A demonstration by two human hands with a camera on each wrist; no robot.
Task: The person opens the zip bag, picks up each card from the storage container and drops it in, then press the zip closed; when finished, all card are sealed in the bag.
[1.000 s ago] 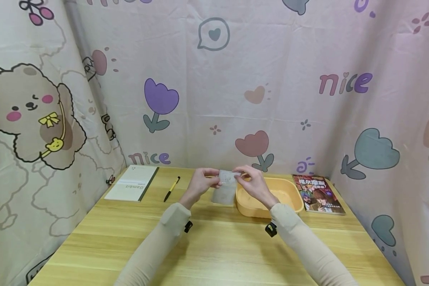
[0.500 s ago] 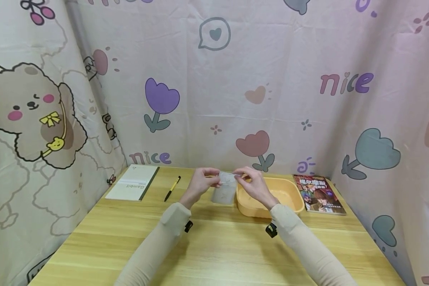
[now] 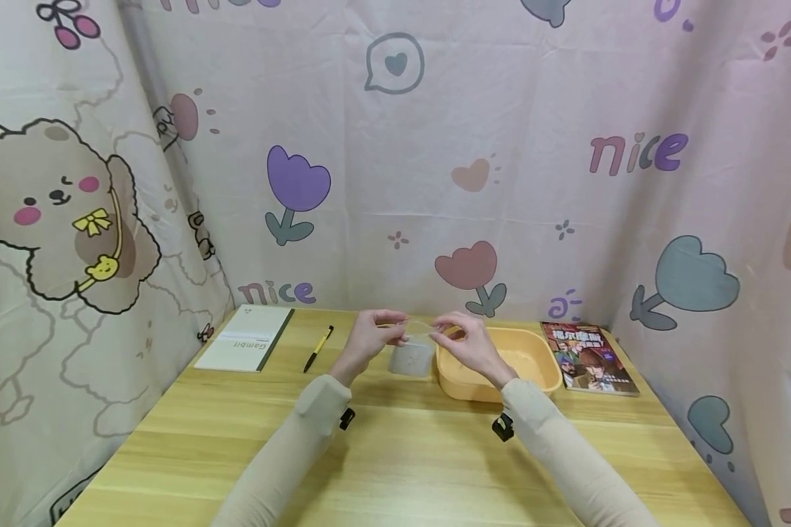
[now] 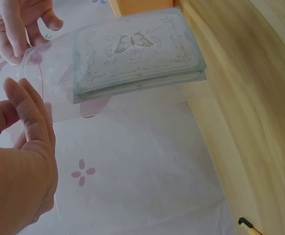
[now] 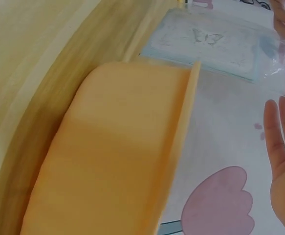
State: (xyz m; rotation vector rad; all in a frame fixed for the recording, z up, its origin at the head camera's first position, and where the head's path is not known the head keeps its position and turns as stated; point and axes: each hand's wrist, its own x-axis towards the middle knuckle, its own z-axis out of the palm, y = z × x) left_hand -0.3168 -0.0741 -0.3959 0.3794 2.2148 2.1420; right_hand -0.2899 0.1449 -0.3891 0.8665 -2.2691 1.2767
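Observation:
A clear plastic bag (image 3: 419, 331) is stretched between my two hands above the table. My left hand (image 3: 369, 338) pinches one corner of its mouth between thumb and fingers. My right hand (image 3: 468, 342) holds the opposite corner, beside the near-left rim of the yellow basin. Low in the bag sits a thin stack of pale, blue-edged cards (image 4: 137, 49) with a butterfly printed on the top one. The clear upper part of the bag (image 4: 59, 98) stands bare above the stack in the left wrist view.
The yellow plastic basin (image 3: 464, 391) stands right of the bag. Beyond it lies a comic-style magazine (image 3: 589, 359). At the left are a white notebook (image 3: 245, 338) and a yellow-and-black pen (image 3: 318, 350). A patterned curtain (image 3: 382, 161) hangs behind the table.
The pale cards have slid down inside the bag, leaving its upper part see-through. My right fingers have shifted slightly at the bag's mouth; my left hand has barely moved.

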